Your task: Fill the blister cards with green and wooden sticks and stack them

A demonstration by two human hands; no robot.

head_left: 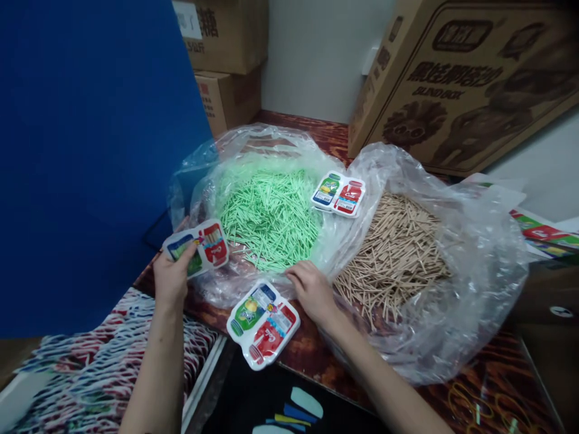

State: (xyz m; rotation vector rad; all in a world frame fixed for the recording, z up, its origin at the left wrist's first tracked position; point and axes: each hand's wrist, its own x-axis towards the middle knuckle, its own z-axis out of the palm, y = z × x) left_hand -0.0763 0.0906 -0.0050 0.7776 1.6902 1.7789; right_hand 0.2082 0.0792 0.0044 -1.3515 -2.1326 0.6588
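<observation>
My left hand (174, 268) grips a jar-shaped blister pack (214, 244) with a blue-green half and a red half; thin sticks show inside it. The thumb lies over its front. My right hand (312, 289) is closed in a pinch at the near edge of the green sticks (274, 217), which fill an open clear plastic bag (266, 135). What its fingertips hold, if anything, is too small to make out. Just left of that hand, a second blister pack (263, 324) lies tilted at the table's front edge. Further back, another pack (339, 193) rests on the plastic between the two bags.
Brown sticks (398, 253) fill a second clear bag (479, 289) at right. A large blue panel (90, 150) stands at left. Cartons (474, 78) stand behind the table (307, 355). Many packed items (104, 355) lie low at left; yellow rubber bands (470, 404) lie front right.
</observation>
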